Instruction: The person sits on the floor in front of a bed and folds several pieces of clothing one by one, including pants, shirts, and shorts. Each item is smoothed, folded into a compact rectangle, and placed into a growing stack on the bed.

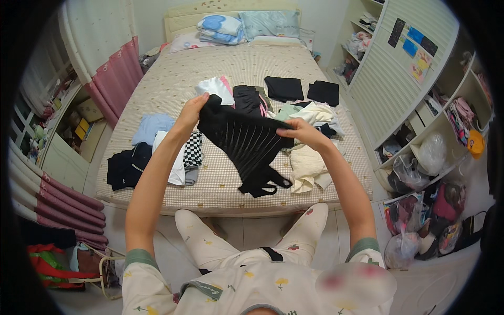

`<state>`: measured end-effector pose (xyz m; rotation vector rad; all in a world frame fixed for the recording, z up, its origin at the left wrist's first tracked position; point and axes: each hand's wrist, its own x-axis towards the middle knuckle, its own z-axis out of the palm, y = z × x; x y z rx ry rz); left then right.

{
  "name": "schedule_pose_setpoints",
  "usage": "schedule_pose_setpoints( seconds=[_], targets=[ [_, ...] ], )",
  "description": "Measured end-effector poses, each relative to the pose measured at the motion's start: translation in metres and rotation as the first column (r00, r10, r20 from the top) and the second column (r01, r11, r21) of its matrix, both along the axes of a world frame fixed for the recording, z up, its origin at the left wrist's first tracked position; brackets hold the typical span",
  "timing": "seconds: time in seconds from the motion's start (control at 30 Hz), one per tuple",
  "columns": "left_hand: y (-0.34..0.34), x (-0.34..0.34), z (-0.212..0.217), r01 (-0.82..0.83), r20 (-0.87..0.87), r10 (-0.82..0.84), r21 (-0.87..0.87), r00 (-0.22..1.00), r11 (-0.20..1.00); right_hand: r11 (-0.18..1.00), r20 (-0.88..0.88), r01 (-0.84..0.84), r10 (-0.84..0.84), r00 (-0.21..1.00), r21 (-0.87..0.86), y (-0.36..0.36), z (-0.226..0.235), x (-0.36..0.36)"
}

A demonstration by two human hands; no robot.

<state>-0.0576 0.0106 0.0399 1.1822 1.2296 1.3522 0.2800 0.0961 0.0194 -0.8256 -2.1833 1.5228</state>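
Observation:
A black strappy top (241, 142) with thin pale lines across it is stretched between my hands above the near part of the bed. Its hem edge is uppermost, and its straps dangle at the lower end. My left hand (196, 107) pinches one upper corner, and my right hand (304, 132) grips the other, lower and further right. Behind the top lie dark folded trousers (247, 100) and a white garment (214, 90). Cream clothes (310, 163) are heaped beside and below my right hand, partly covered by my forearm.
The bed (226, 68) has a checked cover, with pillows (270, 23) at its head. Two black folded garments (284, 88) lie at the right. At the left are a navy garment (128, 167), a light blue one (152, 127) and a black-and-white checked one (193, 149). Shelves (420, 131) stand right.

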Motion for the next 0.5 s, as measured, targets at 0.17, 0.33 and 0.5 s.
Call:
schedule_pose_setpoints(
  seconds=[0.17,0.33,0.5],
  targets=[
    [-0.019,0.03,-0.005,-0.034,0.229,0.077,-0.188,0.97,0.982,0.942,-0.433,0.038,-0.189,0.882,-0.334,-0.034,0.048,-0.02],
    [-0.032,0.033,-0.002,-0.119,-0.817,0.208,0.171,0.537,0.978,0.985,-0.421,0.153,-0.171,0.891,-0.078,-0.025,0.062,-0.018],
    [-0.016,-0.031,-0.032,-0.156,-0.836,0.428,0.398,0.343,0.904,0.912,-0.253,0.357,-0.303,0.919,0.204,0.036,0.024,-0.005]
  ],
)
